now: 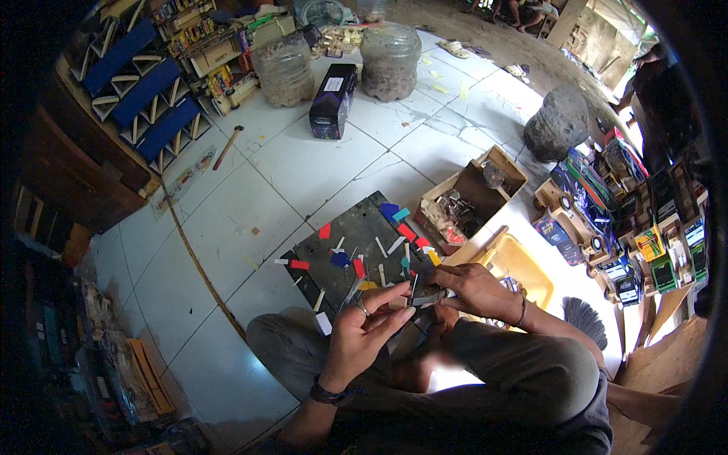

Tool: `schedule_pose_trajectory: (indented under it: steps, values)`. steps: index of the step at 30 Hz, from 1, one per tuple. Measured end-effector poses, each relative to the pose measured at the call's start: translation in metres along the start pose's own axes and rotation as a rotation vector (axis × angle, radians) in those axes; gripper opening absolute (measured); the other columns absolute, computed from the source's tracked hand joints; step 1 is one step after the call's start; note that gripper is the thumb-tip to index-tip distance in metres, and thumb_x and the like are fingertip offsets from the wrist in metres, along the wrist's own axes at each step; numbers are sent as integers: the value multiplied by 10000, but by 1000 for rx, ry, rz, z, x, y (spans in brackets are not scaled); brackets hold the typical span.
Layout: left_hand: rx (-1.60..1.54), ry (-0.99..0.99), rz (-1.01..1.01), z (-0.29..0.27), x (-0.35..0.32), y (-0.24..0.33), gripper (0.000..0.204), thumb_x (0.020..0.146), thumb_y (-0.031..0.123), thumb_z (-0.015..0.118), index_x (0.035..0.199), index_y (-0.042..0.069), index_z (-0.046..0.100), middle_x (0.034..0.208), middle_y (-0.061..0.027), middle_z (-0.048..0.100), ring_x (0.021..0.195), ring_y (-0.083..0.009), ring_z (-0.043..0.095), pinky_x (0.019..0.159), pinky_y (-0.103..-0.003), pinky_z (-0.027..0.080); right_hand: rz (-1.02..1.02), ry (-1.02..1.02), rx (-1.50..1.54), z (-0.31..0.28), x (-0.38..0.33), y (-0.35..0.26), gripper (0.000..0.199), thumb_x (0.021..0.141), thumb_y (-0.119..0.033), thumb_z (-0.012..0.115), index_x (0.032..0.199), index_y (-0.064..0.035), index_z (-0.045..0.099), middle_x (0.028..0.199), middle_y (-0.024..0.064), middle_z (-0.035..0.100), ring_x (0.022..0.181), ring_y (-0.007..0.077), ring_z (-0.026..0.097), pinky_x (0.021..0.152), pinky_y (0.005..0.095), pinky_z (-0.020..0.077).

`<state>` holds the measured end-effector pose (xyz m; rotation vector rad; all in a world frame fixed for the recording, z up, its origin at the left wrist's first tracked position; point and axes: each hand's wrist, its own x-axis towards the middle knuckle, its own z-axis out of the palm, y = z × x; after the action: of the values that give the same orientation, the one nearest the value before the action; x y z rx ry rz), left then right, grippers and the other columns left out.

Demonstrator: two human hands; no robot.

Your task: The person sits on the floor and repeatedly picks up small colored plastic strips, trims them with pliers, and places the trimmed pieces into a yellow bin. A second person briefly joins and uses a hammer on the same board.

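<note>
Dark-trousered legs point(531, 364) bend before a dark board point(353, 221) strewn with coloured scraps point(324, 230), while by its near right corner a small dark piece point(423, 301) sits between the left hand point(356, 330), thumb and forefinger pinching it, and the right hand point(479, 290), fingers curled onto it.

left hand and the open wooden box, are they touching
Apart: the head view plainly shows part of the dark board between the left hand and the open wooden box.
</note>
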<state>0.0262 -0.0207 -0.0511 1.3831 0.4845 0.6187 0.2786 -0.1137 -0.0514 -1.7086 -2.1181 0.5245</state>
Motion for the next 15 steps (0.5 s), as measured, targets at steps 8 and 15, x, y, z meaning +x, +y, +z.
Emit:
schedule_pose_trajectory:
  steps: [8, 15]
  values:
    - [272, 25, 163, 0, 2, 7, 398, 933, 1, 732, 1324, 42, 668, 1220, -135, 703, 1046, -191, 724, 860, -297, 587, 84, 55, -13, -1, -2, 3, 418, 944, -328, 696, 1282, -99, 607, 1121, 217, 695, 941, 429, 695, 804, 489, 575]
    - [537, 90, 348, 3, 3, 11, 376, 914, -5, 737, 1281, 74, 705, 1154, -130, 711, 1009, -268, 728, 838, -355, 582, 101, 136, -103, 2, -3, 8, 454, 939, -374, 700, 1244, -52, 603, 1132, 233, 690, 925, 438, 698, 812, 500, 580]
